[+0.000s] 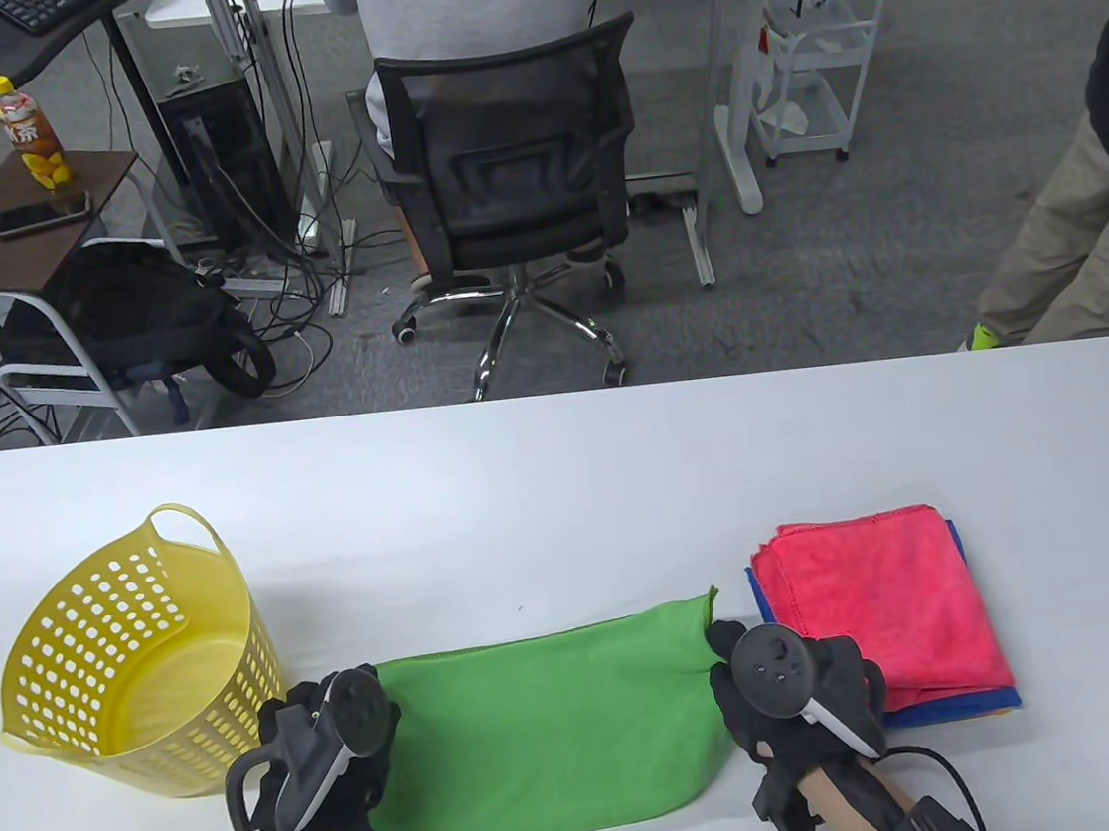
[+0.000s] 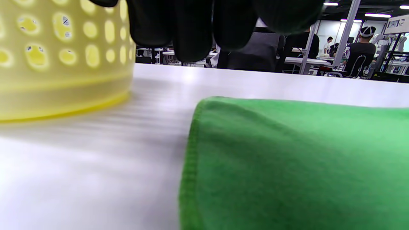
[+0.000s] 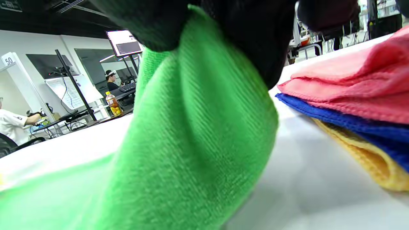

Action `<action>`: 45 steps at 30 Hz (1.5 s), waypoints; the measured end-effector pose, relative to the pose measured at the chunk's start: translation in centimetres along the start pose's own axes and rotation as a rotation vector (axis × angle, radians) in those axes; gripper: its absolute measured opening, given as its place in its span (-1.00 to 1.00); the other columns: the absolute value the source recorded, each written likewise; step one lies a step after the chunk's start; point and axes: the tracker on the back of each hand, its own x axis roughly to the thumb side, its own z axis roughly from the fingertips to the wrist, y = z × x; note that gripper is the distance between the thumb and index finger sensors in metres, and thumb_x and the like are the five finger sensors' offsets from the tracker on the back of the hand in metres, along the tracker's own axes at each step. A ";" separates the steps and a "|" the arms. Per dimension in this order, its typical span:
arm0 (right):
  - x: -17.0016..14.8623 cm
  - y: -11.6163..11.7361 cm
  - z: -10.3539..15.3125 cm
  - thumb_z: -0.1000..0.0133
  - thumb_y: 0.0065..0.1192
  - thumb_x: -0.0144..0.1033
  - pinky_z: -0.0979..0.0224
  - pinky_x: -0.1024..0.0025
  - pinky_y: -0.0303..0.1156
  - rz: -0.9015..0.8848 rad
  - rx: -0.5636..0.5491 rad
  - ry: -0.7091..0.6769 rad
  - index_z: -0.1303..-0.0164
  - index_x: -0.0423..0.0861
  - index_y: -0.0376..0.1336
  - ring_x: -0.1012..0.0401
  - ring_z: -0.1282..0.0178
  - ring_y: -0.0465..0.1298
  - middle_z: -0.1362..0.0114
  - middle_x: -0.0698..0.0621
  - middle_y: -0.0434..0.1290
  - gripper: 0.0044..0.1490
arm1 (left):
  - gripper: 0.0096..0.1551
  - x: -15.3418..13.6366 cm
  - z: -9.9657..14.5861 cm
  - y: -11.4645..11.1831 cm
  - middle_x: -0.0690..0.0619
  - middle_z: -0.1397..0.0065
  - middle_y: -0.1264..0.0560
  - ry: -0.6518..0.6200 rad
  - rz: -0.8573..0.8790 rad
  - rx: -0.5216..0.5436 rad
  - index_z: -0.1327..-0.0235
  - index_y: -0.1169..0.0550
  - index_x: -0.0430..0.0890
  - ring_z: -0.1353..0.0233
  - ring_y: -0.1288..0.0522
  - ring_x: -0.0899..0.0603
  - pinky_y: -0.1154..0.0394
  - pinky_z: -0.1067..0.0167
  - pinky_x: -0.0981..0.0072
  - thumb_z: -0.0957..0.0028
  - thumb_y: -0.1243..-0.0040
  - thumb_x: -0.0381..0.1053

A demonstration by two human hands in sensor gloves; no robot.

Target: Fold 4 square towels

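progress: looks like early-to-mid going, judging by the layout. green towel [image 1: 550, 726] already doubled into a wide band, so one fold in on this one, at least one more to go
done pile?: red towel [image 1: 885, 598] on top of a blue towel [image 1: 958, 705] with a yellow towel [image 3: 361, 150] at the bottom, stacked on the right of the desk [image 1: 561, 475]. hard to say if that's finished folds or the waiting stack, can't call it from here
still left: probably folding the green band across itself, then dealing with whatever in that stack isn't done
green towel spot: flat on the near edge of the desk, between the yellow basket [image 1: 132, 654] and the stack, close to both but not touching either
long axis: runs left-right across the desk, short side pointing away toward the far edge. right end curves round at the near corner, far right corner pulled up a bit
left hand [image 1: 328, 751]: sitting at the towel's left end, just beside the basket. wrist view only shows fingertips hanging above the desk past the towel edge, so can't tell what the grip is doing, pinching or just resting
right hand [image 1: 797, 698]: grip closed on the towel's far right corner, cloth bunched up between the fingers [image 3: 255, 41] in the wrist view
basket: upright, nothing visible inside
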 end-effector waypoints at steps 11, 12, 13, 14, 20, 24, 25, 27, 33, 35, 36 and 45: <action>-2.8 -3.9 -0.5 -0.13 0.32 -0.47 -0.11 0.08 0.64 -0.217 -0.002 0.262 -0.29 -0.28 0.29 0.35 0.59 0.63 -0.06 -0.35 0.57 -0.48 | -0.28 -0.4 0.0 0.4 0.11 -0.61 -0.45 -0.010 0.048 -0.008 -0.50 -0.44 0.24 -0.68 -0.36 -0.19 -0.12 -0.68 -0.17 -0.03 -0.07 0.39; -1.6 -3.9 -0.6 -0.13 0.32 -0.47 -0.11 0.08 0.64 -0.227 0.005 0.242 -0.30 -0.29 0.28 0.35 0.59 0.63 -0.07 -0.35 0.57 -0.47 | -0.28 -0.5 0.0 0.4 0.11 -0.61 -0.45 -0.012 0.051 -0.010 -0.50 -0.44 0.23 -0.68 -0.36 -0.19 -0.12 -0.68 -0.17 -0.03 -0.07 0.39; -0.2 -3.7 -0.7 -0.13 0.32 -0.47 -0.10 0.08 0.65 -0.235 0.016 0.219 -0.30 -0.29 0.29 0.35 0.59 0.63 -0.07 -0.35 0.57 -0.47 | -0.28 -0.5 -0.1 0.4 0.11 -0.61 -0.45 -0.014 0.054 -0.012 -0.50 -0.44 0.24 -0.68 -0.36 -0.19 -0.12 -0.68 -0.17 -0.03 -0.06 0.39; 1.5 -3.3 -1.0 -0.13 0.32 -0.47 -0.10 0.09 0.64 -0.238 0.040 0.186 -0.30 -0.29 0.29 0.35 0.59 0.63 -0.08 -0.35 0.57 -0.47 | -0.27 -0.5 -0.1 0.3 0.11 -0.61 -0.45 -0.016 0.057 -0.013 -0.51 -0.43 0.23 -0.67 -0.36 -0.19 -0.12 -0.68 -0.17 -0.03 -0.06 0.39; 12.2 3.8 -2.8 -0.13 0.35 -0.34 -0.15 -0.03 0.61 -0.296 0.210 -0.005 -0.36 -0.28 0.24 0.28 0.40 0.71 -0.18 -0.35 0.55 -0.37 | -0.26 -0.3 0.1 0.3 0.11 -0.61 -0.45 -0.026 0.058 -0.010 -0.51 -0.43 0.23 -0.67 -0.36 -0.20 -0.12 -0.68 -0.17 -0.02 -0.07 0.39; 14.2 7.2 -3.4 -0.14 0.29 -0.05 -0.22 -0.20 0.52 -0.373 0.485 -0.056 -0.48 -0.32 0.13 0.02 0.05 0.72 -0.40 -0.43 0.41 -0.13 | -0.27 -0.3 0.2 0.2 0.11 -0.61 -0.45 -0.034 0.062 -0.010 -0.51 -0.43 0.23 -0.67 -0.36 -0.20 -0.12 -0.68 -0.18 -0.03 -0.07 0.39; 13.9 6.8 -3.4 -0.15 0.28 -0.03 -0.23 -0.23 0.50 -0.425 0.486 -0.061 -0.50 -0.34 0.12 -0.03 0.01 0.71 -0.41 -0.46 0.40 -0.11 | -0.26 -0.3 0.2 0.2 0.11 -0.61 -0.45 -0.036 0.064 -0.011 -0.51 -0.43 0.23 -0.67 -0.36 -0.20 -0.12 -0.68 -0.18 -0.03 -0.07 0.40; 12.9 5.2 -3.5 -0.17 0.24 -0.02 -0.23 -0.25 0.47 -0.468 0.435 -0.057 -0.55 -0.35 0.09 -0.06 -0.03 0.69 -0.43 -0.47 0.39 -0.08 | -0.26 -0.2 0.1 0.2 0.11 -0.61 -0.45 -0.041 0.062 -0.015 -0.52 -0.42 0.23 -0.68 -0.36 -0.20 -0.12 -0.68 -0.18 -0.03 -0.07 0.39; 5.9 2.6 -4.6 -0.22 0.17 -0.10 -0.16 -0.18 0.48 -0.134 0.201 0.247 -0.40 -0.41 0.31 0.06 0.22 0.66 -0.20 -0.46 0.54 -0.25 | -0.27 0.0 -0.2 -0.3 0.11 -0.62 -0.45 -0.041 0.043 -0.030 -0.52 -0.42 0.23 -0.68 -0.35 -0.20 -0.11 -0.68 -0.18 -0.03 -0.07 0.39; 4.5 4.6 -4.8 -0.23 0.15 -0.08 -0.16 -0.18 0.47 0.032 0.314 0.332 -0.35 -0.42 0.35 0.08 0.23 0.63 -0.18 -0.46 0.54 -0.25 | -0.26 0.0 -0.2 -0.4 0.11 -0.62 -0.44 -0.041 0.035 -0.030 -0.52 -0.42 0.24 -0.68 -0.35 -0.20 -0.11 -0.68 -0.18 -0.03 -0.06 0.40; 4.1 5.6 -4.9 -0.22 0.16 -0.07 -0.17 -0.18 0.47 0.083 0.359 0.359 -0.32 -0.44 0.36 0.08 0.23 0.62 -0.17 -0.46 0.53 -0.24 | -0.26 0.0 -0.2 -0.4 0.11 -0.62 -0.44 -0.041 0.033 -0.028 -0.52 -0.42 0.24 -0.68 -0.35 -0.19 -0.11 -0.68 -0.18 -0.03 -0.06 0.40; 4.9 9.5 -4.7 -0.13 0.30 -0.34 -0.18 -0.12 0.42 0.135 0.252 0.258 -0.15 -0.37 0.38 0.18 0.24 0.50 -0.06 -0.37 0.48 -0.50 | -0.26 0.5 0.1 -0.8 0.11 -0.62 -0.44 -0.049 0.012 -0.036 -0.53 -0.41 0.24 -0.68 -0.35 -0.20 -0.11 -0.68 -0.18 -0.03 -0.06 0.40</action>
